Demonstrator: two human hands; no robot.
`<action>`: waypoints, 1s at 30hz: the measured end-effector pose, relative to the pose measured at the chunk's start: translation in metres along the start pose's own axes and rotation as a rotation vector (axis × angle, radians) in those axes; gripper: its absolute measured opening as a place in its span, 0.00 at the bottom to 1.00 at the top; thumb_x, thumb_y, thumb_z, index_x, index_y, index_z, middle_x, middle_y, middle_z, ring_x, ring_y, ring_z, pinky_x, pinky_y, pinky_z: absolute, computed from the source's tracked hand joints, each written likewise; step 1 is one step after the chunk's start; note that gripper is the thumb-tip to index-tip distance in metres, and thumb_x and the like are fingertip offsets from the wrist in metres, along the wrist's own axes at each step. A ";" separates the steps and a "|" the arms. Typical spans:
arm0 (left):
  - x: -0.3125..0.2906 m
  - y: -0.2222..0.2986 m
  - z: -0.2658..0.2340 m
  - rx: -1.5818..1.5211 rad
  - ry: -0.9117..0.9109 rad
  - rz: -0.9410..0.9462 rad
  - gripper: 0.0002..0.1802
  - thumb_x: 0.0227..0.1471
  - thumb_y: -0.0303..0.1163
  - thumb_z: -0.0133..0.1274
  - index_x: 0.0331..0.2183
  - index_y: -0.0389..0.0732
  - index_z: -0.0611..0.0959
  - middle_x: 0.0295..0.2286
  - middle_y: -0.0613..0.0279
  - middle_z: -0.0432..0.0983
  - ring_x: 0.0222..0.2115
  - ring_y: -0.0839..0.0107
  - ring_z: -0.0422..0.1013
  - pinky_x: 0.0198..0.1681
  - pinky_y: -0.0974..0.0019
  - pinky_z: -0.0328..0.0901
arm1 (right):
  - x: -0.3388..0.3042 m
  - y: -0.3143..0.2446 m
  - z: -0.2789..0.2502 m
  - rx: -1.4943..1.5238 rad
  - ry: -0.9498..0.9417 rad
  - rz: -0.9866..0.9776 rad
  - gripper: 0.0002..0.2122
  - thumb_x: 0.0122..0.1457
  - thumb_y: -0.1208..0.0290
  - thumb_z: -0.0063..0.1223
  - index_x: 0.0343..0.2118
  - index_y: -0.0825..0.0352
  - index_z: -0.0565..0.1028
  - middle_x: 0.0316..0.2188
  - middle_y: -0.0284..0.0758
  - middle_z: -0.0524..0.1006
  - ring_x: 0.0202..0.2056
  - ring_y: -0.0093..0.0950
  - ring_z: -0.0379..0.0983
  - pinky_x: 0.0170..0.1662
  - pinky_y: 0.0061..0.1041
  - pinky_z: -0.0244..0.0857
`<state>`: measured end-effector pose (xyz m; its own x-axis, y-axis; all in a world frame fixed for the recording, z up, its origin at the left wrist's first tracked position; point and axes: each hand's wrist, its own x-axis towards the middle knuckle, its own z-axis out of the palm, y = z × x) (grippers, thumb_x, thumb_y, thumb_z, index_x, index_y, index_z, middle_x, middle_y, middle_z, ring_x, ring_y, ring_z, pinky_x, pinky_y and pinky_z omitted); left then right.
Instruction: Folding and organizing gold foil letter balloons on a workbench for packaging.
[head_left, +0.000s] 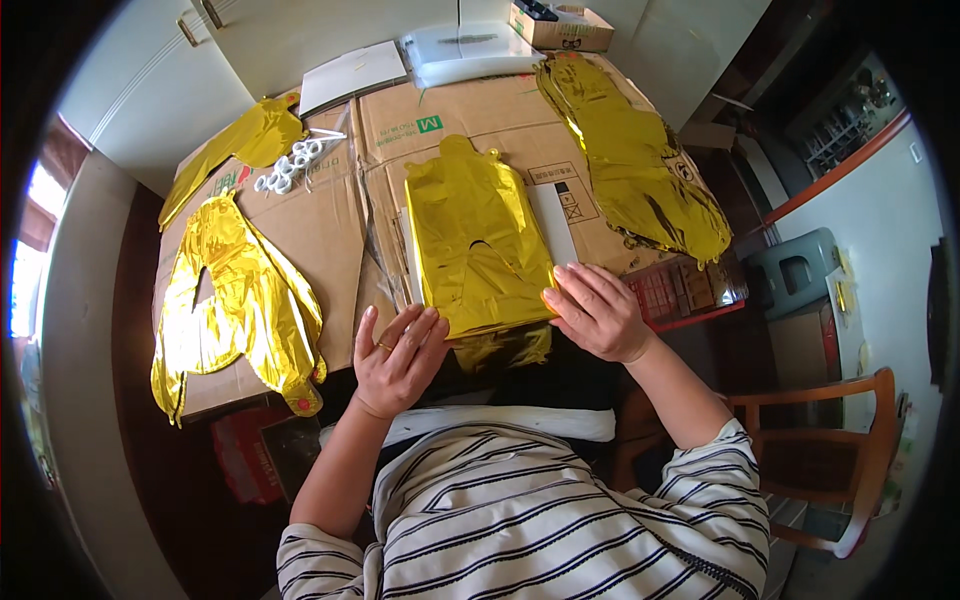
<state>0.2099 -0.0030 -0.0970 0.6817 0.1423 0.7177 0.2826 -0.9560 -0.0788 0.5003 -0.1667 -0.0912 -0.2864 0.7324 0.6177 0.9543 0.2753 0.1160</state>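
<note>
A flat gold foil balloon [475, 215] lies in front of me, its lower part folded into a straight edge. It rests on a white board [552, 222] that shows along its sides. My left hand [398, 360] is at the near left corner, fingertips closed on the foil edge, its thumb hidden. My right hand [603, 315] pinches the near right corner. A loose flap of gold foil [505, 350] hangs below the edge between my hands.
Cardboard [330, 230] covers the table. More flat gold foil balloons lie left [235, 290], far left [255, 135] and right [640, 150]. Small white rolls [290, 165], white sheets [355, 75], clear plastic packs [470, 55] and an open box [565, 28] sit farther back. A wooden chair [875, 440] stands right.
</note>
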 end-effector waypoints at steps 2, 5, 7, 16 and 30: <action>0.001 0.000 0.000 0.026 0.002 0.010 0.16 0.48 0.37 0.66 0.41 0.50 0.85 0.44 0.70 0.81 0.45 0.70 0.78 0.65 0.47 0.54 | 0.001 0.001 0.000 -0.014 0.003 -0.008 0.18 0.60 0.63 0.60 0.52 0.64 0.78 0.54 0.42 0.76 0.55 0.41 0.73 0.58 0.40 0.69; 0.002 0.001 0.001 0.037 0.003 0.010 0.16 0.48 0.36 0.66 0.42 0.50 0.85 0.44 0.70 0.81 0.45 0.70 0.78 0.64 0.47 0.55 | 0.001 0.002 0.001 -0.026 0.017 -0.018 0.16 0.61 0.66 0.60 0.50 0.65 0.79 0.52 0.42 0.77 0.54 0.41 0.74 0.57 0.39 0.70; 0.003 0.002 0.001 0.013 -0.002 -0.006 0.17 0.46 0.32 0.66 0.41 0.49 0.86 0.43 0.70 0.81 0.45 0.69 0.78 0.66 0.46 0.53 | 0.002 0.003 0.004 -0.050 0.044 -0.034 0.14 0.61 0.68 0.59 0.48 0.65 0.80 0.50 0.42 0.78 0.53 0.40 0.75 0.56 0.38 0.72; 0.006 0.003 0.002 -0.004 -0.002 -0.017 0.17 0.44 0.26 0.63 0.39 0.48 0.87 0.42 0.70 0.81 0.45 0.69 0.78 0.65 0.47 0.55 | 0.004 0.005 0.002 -0.075 0.061 -0.053 0.12 0.60 0.70 0.59 0.46 0.65 0.81 0.46 0.41 0.81 0.50 0.38 0.78 0.54 0.36 0.73; 0.006 0.000 -0.006 -0.020 0.001 0.051 0.15 0.46 0.27 0.65 0.40 0.45 0.86 0.43 0.66 0.82 0.43 0.70 0.79 0.54 0.61 0.62 | 0.010 0.008 -0.004 -0.021 0.024 -0.054 0.12 0.61 0.70 0.58 0.46 0.63 0.82 0.46 0.40 0.81 0.49 0.37 0.78 0.52 0.34 0.74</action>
<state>0.2101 -0.0036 -0.0885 0.6940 0.0933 0.7139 0.2344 -0.9668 -0.1015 0.5051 -0.1600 -0.0806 -0.3357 0.7014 0.6288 0.9391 0.3009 0.1658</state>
